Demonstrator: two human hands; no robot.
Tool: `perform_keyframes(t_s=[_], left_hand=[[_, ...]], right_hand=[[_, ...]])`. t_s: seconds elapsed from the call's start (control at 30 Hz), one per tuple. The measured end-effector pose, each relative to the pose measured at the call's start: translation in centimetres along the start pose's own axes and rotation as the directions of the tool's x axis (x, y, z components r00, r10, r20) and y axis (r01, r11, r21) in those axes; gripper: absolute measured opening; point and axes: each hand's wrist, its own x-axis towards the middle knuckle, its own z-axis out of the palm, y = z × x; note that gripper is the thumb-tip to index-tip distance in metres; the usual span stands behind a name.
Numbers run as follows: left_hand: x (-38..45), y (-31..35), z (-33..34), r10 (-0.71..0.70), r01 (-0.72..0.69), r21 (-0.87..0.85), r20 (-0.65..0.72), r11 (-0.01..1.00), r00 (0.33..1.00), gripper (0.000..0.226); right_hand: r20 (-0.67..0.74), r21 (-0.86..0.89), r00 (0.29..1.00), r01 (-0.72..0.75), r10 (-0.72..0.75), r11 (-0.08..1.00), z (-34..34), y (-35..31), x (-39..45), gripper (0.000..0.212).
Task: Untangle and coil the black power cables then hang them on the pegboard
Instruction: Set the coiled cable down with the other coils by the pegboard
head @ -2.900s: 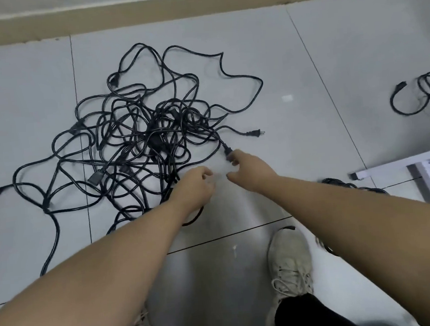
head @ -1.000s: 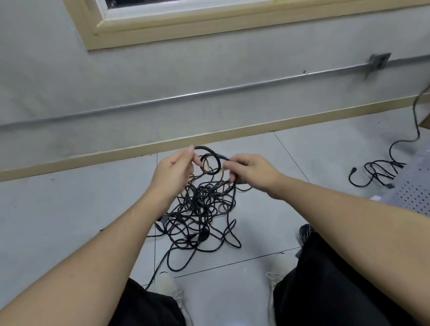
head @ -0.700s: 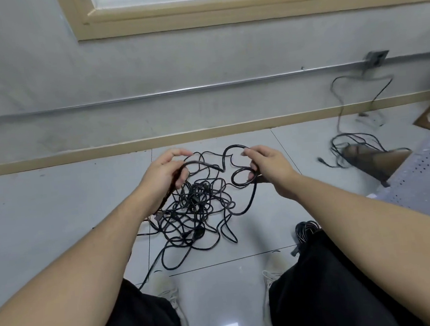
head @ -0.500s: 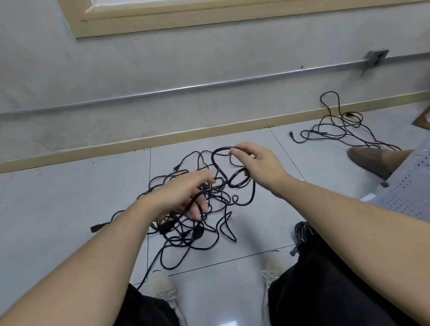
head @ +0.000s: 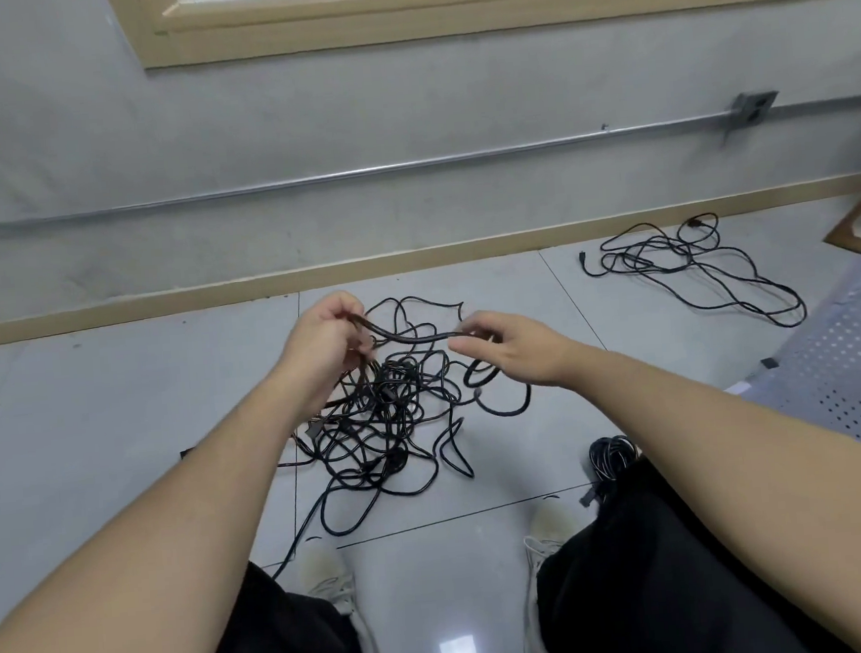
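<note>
A tangle of black power cables [head: 384, 422] lies on the grey tiled floor in front of my feet. My left hand [head: 329, 344] grips a bundle of strands lifted from the top of the tangle. One cable strand [head: 414, 337] stretches from it across to my right hand [head: 510, 348], which pinches that strand while a small loop hangs below its palm. A white perforated pegboard [head: 844, 371] lies flat at the right edge.
A second loose black cable [head: 692, 269] is spread on the floor at the far right, near the skirting board. A small coiled cable [head: 611, 459] sits by my right knee. The wall with a metal conduit stands behind.
My left hand has risen from the tangle and now grips strands. My right hand moved right, stretching a strand between both hands. The other person's shoe at the right is gone.
</note>
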Motion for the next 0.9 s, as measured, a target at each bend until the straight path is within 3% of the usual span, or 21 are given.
perform_keyframes(t_s=[0.17, 0.27, 0.37, 0.5, 0.57, 0.67, 0.77, 0.83, 0.9], left_hand=[[0.6, 0.2, -3.5, 0.023, -0.004, 0.18, -0.103, 0.984, 0.994, 0.047], [0.3, 0.4, -4.3, 0.031, 0.032, 0.32, -0.19, 0.947, 0.981, 0.043], [-0.4, 0.3, -4.6, 0.045, 0.027, 0.417, -0.162, 0.909, 0.986, 0.034], [-1.2, 0.1, -5.5, 0.121, -0.005, 0.555, -0.172, 0.832, 0.978, 0.03], [-1.4, 0.1, -5.8, 0.104, 0.017, 0.586, -0.171, 0.81, 0.98, 0.038], [-1.2, -0.8, -6.8, 0.02, 0.12, 0.707, -0.186, 0.697, 0.982, 0.042], [-1.0, -2.1, -7.5, -0.158, 0.172, 0.735, -0.089, 0.655, 0.983, 0.033], [-1.7, -2.6, -7.3, -0.303, 0.192, 0.687, 0.044, 0.701, 0.952, 0.027], [-2.1, -2.7, -6.7, -0.323, 0.168, 0.626, 0.142, 0.762, 0.936, 0.028]], right_hand=[[0.111, -0.122, 0.979, -0.159, 0.172, 0.98, -2.4, 1.8, -1.1, 0.037], [0.078, -0.098, 0.98, -0.174, 0.182, 0.98, -2.8, 2.5, -1.3, 0.039], [0.107, -0.114, 0.975, -0.184, 0.196, 0.976, -3.0, 2.5, -1.7, 0.035], [-0.138, 0.05, 0.955, -0.259, 0.264, 0.964, -3.5, 3.0, -1.5, 0.041], [-0.258, 0.202, 0.892, -0.327, 0.372, 0.923, -4.0, 3.4, -1.5, 0.04], [-0.355, 0.425, 0.788, -0.343, 0.503, 0.838, -4.6, 3.2, -1.8, 0.037], [-0.333, 0.432, 0.842, -0.265, 0.425, 0.862, -3.9, 1.7, -1.9, 0.034], [-0.268, 0.372, 0.913, -0.198, 0.309, 0.907, -2.9, 0.0, -2.1, 0.031], [-0.186, 0.345, 0.959, -0.138, 0.211, 0.928, -1.8, -1.9, -2.2, 0.028]])
